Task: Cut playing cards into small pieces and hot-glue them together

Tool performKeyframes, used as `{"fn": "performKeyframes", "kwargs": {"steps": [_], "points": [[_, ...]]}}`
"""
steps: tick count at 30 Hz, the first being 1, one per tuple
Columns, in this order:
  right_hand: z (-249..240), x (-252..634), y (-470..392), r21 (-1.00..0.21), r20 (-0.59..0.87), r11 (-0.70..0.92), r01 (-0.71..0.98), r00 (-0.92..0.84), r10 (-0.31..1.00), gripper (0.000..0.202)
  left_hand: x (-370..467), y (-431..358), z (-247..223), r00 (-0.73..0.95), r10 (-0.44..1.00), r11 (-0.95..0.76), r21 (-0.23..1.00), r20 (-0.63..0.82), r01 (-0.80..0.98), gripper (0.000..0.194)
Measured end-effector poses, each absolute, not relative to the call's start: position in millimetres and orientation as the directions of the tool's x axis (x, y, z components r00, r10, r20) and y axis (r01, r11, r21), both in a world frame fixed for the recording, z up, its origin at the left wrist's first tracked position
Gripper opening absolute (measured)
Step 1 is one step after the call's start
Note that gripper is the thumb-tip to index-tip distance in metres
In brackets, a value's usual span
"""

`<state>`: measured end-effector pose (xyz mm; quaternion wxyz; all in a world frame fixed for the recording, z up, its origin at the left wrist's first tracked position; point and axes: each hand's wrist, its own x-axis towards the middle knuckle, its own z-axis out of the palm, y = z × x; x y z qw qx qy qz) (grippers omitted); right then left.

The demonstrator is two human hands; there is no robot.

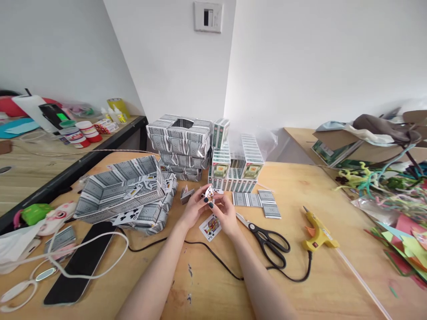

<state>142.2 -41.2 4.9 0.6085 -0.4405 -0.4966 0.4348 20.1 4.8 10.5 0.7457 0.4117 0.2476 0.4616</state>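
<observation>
Both hands meet near the middle of the wooden table. My left hand and my right hand are closed on one small playing card, which looks bent between the fingertips. Just below them a face card lies face up, partly under my right hand. Grey-backed cards lie in a row to the right. Left of my hands, an open tray made of cards holds loose cards and rests tilted on another card-covered piece.
Black scissors and a yellow glue gun with its black cable lie at the right. Card boxes and card-covered boxes are stacked behind. A black phone and white cable are at left; a cardboard box stands back right.
</observation>
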Motion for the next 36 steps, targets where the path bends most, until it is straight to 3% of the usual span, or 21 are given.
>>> {"fn": "performKeyframes", "kwargs": {"steps": [6,11,20,24,29,33,36], "points": [[1.6,143.9,-37.5,-0.977,0.198,0.209,-0.034,0.202,0.959,0.025,21.8,10.9,4.8,0.364,0.931,0.145,0.919,-0.001,-0.367,0.044],[-6.7,142.7,-33.5,-0.978,0.095,0.134,-0.157,0.239,0.966,0.036,24.9,15.5,-1.6,0.234,0.971,-0.003,0.987,0.042,-0.162,0.031],[-5.3,138.8,-36.5,-0.973,-0.015,-0.024,-0.229,-0.040,0.999,0.033,21.4,12.3,2.8,0.071,0.974,-0.228,0.945,0.217,0.236,0.013],[-4.5,140.4,-34.6,-0.942,-0.093,-0.101,-0.319,-0.042,0.995,0.031,22.2,6.9,5.2,0.101,0.953,-0.301,0.931,0.285,0.207,0.019],[3.0,146.2,-32.7,-0.910,-0.136,-0.115,-0.399,0.026,0.990,0.036,20.3,6.1,3.0,0.187,0.966,-0.188,0.982,0.178,0.036,0.035],[5.7,147.2,-32.8,-0.918,-0.160,-0.128,-0.375,0.055,0.986,0.031,16.4,7.9,-0.4,0.216,0.970,-0.128,0.990,0.112,0.061,0.029],[4.3,146.7,-31.9,-0.916,-0.151,-0.107,-0.386,0.085,0.985,0.028,17.0,7.1,1.0,0.176,0.971,-0.179,0.980,0.163,0.081,0.025]]}}
